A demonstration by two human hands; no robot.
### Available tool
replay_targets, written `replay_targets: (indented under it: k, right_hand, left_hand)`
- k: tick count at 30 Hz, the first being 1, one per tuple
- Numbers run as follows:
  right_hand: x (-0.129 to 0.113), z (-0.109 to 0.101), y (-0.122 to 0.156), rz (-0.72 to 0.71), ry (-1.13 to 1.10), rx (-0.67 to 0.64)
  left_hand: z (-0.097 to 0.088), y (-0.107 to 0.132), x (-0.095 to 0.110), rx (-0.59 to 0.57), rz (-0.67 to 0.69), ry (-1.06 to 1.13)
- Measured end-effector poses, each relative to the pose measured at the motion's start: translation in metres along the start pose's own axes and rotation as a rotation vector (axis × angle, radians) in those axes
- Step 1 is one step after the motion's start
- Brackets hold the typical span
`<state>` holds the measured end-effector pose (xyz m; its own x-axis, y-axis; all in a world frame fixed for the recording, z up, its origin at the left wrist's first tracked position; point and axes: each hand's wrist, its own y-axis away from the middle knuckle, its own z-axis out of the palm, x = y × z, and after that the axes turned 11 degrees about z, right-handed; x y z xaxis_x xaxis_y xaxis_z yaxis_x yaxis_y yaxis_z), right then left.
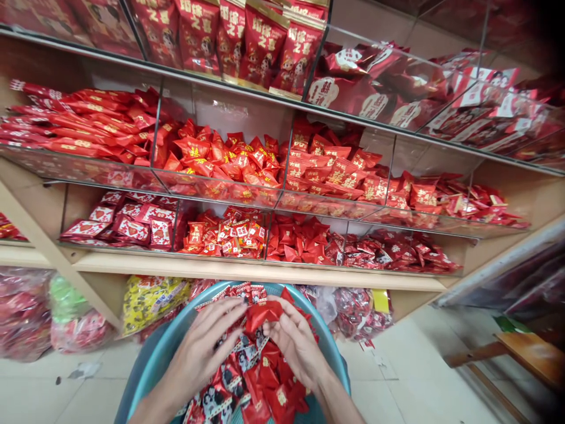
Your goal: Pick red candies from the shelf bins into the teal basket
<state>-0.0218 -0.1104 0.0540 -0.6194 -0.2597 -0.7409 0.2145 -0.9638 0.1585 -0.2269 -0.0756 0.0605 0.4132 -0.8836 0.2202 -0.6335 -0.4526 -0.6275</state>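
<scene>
A blue-green plastic basket (338, 359) stands below the shelves, filled with small wrapped candy packets. On its right side lie plain red packets (280, 396); on the left are printed packets (218, 396) with black, white and red pictures. My right hand (298, 341) grips a shiny red candy packet (263, 315) between thumb and fingers, above the heap. Beside it, my left hand (205, 344) is held over the printed packets with its fingers stretched and apart. Its fingertips come close to the red packet; whether they touch it is unclear.
Shelves (247, 268) with clear-fronted compartments hold many red candy packets. Bagged candy, including a yellow bag (154, 300) and a clear bag (359, 312), sits under the lowest shelf. A wooden stool (525, 353) stands on the tiled floor at right.
</scene>
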Motion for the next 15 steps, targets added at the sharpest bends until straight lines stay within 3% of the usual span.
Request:
replay_targets:
  k: [3,8,11,15]
  right_hand:
    - [0.003,0.002,0.0,0.059,-0.067,-0.041]
    - [0.005,0.001,0.0,0.134,-0.049,-0.052]
    - [0.005,0.002,0.0,0.135,0.083,-0.025]
    - [0.004,0.005,0.001,-0.055,0.422,0.122]
  left_hand:
    - [0.004,-0.007,0.012,0.066,0.087,0.029]
    - [0.004,-0.008,0.016,0.201,0.088,0.136]
    - [0.001,-0.012,0.019,0.245,-0.081,0.295]
    - [0.002,-0.02,0.019,0.27,-0.48,0.594]
